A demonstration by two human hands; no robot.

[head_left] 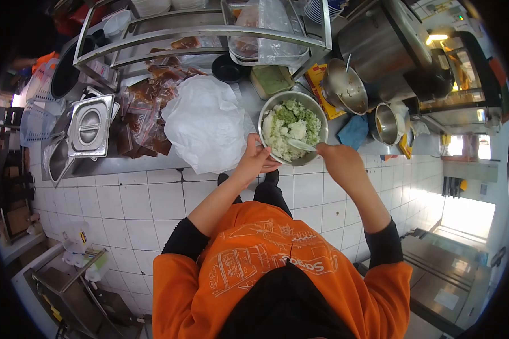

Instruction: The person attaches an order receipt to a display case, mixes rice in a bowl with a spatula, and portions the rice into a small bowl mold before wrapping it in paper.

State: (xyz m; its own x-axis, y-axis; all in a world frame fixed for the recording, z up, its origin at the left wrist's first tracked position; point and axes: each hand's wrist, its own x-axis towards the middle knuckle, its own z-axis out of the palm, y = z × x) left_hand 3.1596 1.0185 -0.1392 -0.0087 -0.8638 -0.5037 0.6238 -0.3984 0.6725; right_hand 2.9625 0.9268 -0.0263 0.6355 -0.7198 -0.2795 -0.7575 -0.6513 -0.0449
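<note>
A round metal bowl (323,125) sits at the counter's front edge, filled with a crumbly white and green mixture (293,120) that looks like rice. At its near left side, my left hand (258,160) grips the rim, thumb on top and fingers below. My right hand (341,163) is closed around the handle of a pale spoon (301,145), whose head rests in the mixture on the near side. Left of the bowl lies a heap of white paper sheets (205,121). Just behind the bowl stands a container with a green lid (272,79).
Bags of brown sauce (147,110) and a lidded steel pan (89,125) lie to the left. A metal rack (209,31) spans the back. Rightward are a steel mixing bowl (345,85), a blue cloth (353,131), a smaller metal bowl (387,125) and a large steel pot (373,45).
</note>
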